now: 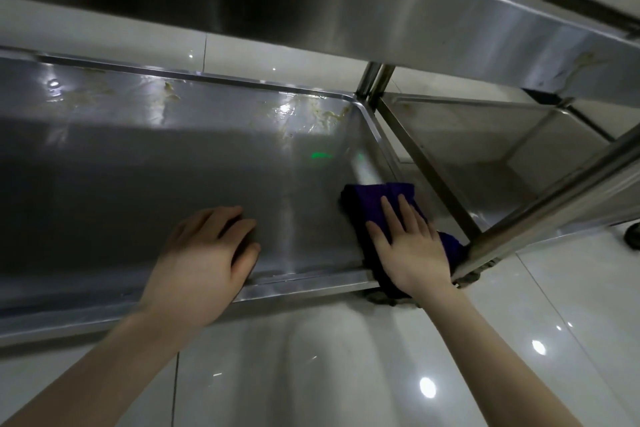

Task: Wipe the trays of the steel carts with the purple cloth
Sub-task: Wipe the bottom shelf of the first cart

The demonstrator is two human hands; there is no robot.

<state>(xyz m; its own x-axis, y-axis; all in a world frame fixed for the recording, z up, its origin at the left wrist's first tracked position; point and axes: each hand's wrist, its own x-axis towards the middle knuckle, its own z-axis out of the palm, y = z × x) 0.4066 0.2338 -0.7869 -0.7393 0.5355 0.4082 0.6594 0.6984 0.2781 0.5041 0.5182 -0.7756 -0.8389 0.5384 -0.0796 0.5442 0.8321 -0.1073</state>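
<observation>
The lowest steel tray of a cart fills the middle of the head view. Yellowish smears lie along its far edge. A folded purple cloth lies in the tray's near right corner. My right hand presses flat on the cloth with straight fingers. My left hand rests on the tray's near rim, its fingers curled over the edge onto the tray floor, holding nothing else.
The upper steel tray of the cart overhangs from above. A steel post rises just right of the cloth. A second cart's lower tray adjoins on the right. Glossy white floor tiles lie in front.
</observation>
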